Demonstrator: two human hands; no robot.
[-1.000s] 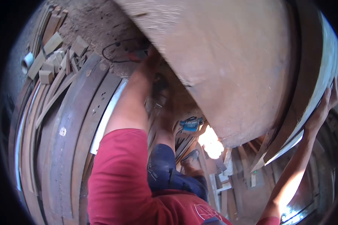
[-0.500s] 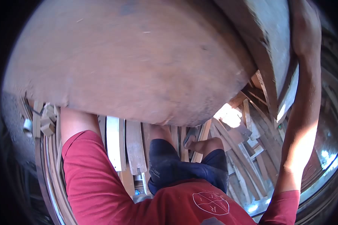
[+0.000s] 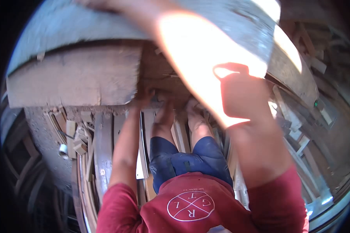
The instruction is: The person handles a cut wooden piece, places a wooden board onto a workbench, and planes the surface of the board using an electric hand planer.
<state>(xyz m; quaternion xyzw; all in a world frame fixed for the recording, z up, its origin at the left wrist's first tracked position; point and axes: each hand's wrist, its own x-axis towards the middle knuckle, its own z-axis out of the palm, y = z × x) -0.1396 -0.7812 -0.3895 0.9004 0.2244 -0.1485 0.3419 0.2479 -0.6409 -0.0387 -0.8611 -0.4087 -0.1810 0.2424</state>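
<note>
A wide, greyish wooden slab (image 3: 77, 29) spans the top of the head view. Below its edge is a brown board (image 3: 74, 77) with a rough, squared end. My right arm reaches across the slab, and my right hand (image 3: 97, 4) lies at its far left part, blurred and partly cut off by the top edge. My left hand (image 3: 144, 98) is low in the shadow beside the squared end of the brown board. Its fingers are too dark and smeared to make out, and whether it touches the board I cannot tell.
Long wooden strips (image 3: 103, 151) lie on the ground around my legs. Small wood offcuts (image 3: 79, 144) and a white cylindrical object (image 3: 63, 150) are at the left. More timber pieces (image 3: 295, 120) lie at the right. Strong sunlight falls across my right forearm.
The large wooden surface that filled the upper view has shifted, exposing a squared board end. My right arm swung from the right edge across to the upper left. My left hand came into view.
</note>
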